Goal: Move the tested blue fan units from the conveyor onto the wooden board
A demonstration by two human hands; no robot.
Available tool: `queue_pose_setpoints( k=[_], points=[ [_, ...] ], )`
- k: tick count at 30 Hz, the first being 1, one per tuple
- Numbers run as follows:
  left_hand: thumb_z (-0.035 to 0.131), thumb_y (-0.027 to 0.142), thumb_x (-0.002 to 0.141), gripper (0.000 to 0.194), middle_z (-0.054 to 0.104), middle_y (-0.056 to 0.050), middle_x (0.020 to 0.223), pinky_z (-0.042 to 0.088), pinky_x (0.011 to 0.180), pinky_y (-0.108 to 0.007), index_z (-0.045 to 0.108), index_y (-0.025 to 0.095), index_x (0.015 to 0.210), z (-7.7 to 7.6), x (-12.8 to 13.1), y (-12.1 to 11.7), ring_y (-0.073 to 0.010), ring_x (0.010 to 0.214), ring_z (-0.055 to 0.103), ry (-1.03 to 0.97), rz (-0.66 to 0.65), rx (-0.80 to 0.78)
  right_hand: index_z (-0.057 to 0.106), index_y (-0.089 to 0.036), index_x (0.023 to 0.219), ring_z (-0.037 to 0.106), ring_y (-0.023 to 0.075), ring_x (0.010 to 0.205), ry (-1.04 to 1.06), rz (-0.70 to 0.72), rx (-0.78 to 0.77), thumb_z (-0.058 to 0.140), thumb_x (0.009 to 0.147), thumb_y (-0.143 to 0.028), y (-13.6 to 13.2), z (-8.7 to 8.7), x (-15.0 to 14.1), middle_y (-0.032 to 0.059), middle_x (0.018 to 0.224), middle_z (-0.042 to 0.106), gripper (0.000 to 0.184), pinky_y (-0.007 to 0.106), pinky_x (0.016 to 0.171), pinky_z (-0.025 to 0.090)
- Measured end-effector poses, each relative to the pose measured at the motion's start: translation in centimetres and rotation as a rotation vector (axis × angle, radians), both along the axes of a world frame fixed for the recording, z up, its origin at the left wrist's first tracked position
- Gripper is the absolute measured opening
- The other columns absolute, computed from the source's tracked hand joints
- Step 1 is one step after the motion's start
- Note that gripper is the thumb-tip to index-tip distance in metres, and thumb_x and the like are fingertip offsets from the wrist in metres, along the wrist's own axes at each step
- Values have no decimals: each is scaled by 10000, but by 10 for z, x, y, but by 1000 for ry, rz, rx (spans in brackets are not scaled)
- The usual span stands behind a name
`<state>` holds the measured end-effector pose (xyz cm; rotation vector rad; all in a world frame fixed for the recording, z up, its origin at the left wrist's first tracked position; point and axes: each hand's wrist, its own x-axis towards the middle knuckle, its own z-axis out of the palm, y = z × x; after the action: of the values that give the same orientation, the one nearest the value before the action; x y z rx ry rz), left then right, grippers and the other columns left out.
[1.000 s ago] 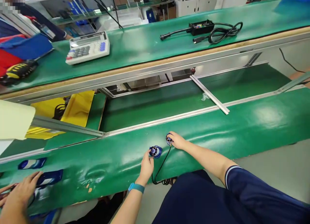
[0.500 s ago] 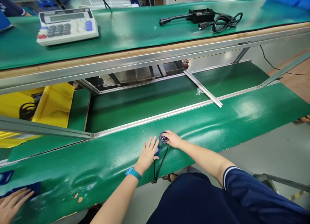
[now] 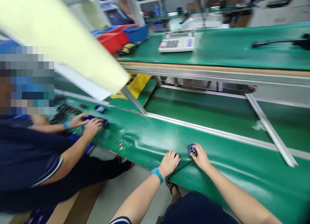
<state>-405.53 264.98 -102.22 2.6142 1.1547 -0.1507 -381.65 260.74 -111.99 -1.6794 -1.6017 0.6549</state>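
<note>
My left hand [image 3: 170,162], with a teal wristband, lies curled on the near green bench mat [image 3: 232,165]; the small blue part it covered earlier is hidden under it. My right hand [image 3: 200,156] rests just right of it, fingers pinched on a small round blue part [image 3: 192,149]. A thin black cable [image 3: 178,169] runs from that part between my hands and over the bench edge.
A co-worker sits at left, both hands [image 3: 87,123] on a blue piece on the same mat. A calculator [image 3: 176,41] and a black cabled unit [image 3: 278,41] lie on the far bench. A pale lamp arm [image 3: 60,39] crosses the upper left. An aluminium bar [image 3: 268,128] lies on the sunken belt.
The view has swung left, bringing the co-worker into sight. My left hand has curled down over its blue part. My right hand keeps hold of its part.
</note>
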Motion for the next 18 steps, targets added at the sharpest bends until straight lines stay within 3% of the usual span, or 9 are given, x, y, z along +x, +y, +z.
queue_pose_setpoints(
  k=[2,4,8,12,18],
  points=[
    [403,327,1021,318,644,-137,1152,534,934,-415,684,212,1113,8,-22,-25,-269,1081,595,1,134,35,631,-189,1145,616,311,1191,26,35,49,617,889,-436,4,-5,3,175,1258,626,356,536,1040,516],
    [402,310,1020,313,649,-136,1167,539,935,-410,683,210,1114,19,-43,-61,-265,1076,600,0,285,82,628,-179,1134,633,317,1159,47,88,110,591,904,-555,10,0,3,184,1230,641,442,546,1010,535],
    [421,270,1008,278,660,-137,1106,554,876,-390,688,202,1047,52,-67,-145,-249,1007,613,-53,602,272,612,-182,1153,636,305,1167,91,285,219,619,885,-637,20,42,-12,174,1269,633,529,524,1002,546],
    [458,253,986,230,649,-141,1052,560,834,-375,673,187,1033,104,-61,-212,-234,960,603,-85,844,516,607,-194,1127,649,293,1158,159,593,332,653,902,-568,19,99,-44,164,1292,633,439,499,981,557],
    [547,236,937,198,634,-145,1073,582,839,-396,622,148,1098,195,-34,-299,-239,987,588,-78,989,869,610,-210,1125,667,297,1148,342,999,482,745,854,-492,-12,164,-103,161,1309,638,413,476,981,560]
  ],
)
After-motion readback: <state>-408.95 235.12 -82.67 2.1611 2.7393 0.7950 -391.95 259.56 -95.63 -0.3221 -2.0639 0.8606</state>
